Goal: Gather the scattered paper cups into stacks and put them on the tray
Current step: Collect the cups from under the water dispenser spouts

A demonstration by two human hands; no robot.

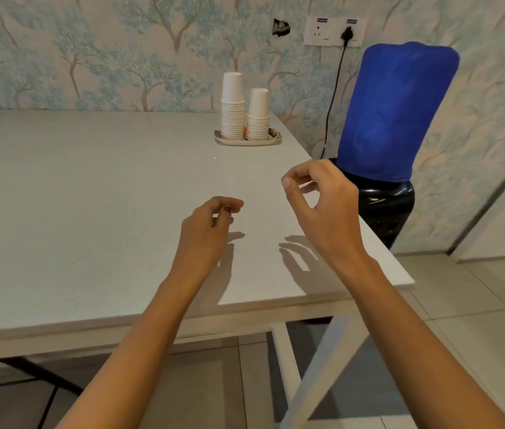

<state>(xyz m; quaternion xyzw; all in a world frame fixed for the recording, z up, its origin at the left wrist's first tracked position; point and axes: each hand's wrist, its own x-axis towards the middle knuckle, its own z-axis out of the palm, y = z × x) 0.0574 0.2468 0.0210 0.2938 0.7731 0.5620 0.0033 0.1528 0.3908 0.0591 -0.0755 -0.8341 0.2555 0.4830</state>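
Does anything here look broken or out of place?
Yes: a ragged dark hole is torn in the wallpaper, just left of the socket plate. Otherwise tidy: the taller cup stack and shorter cup stack stand upright, side by side on the tray.

— Upper middle of the frame: the paper cups (232,106) are plain white, on a pale tray (246,142) showing bits of green and orange.

— The wallpaper (90,41) has blue-green trees on beige. The counter (90,196) is off-white, and the cover (396,109) at right is bright blue.
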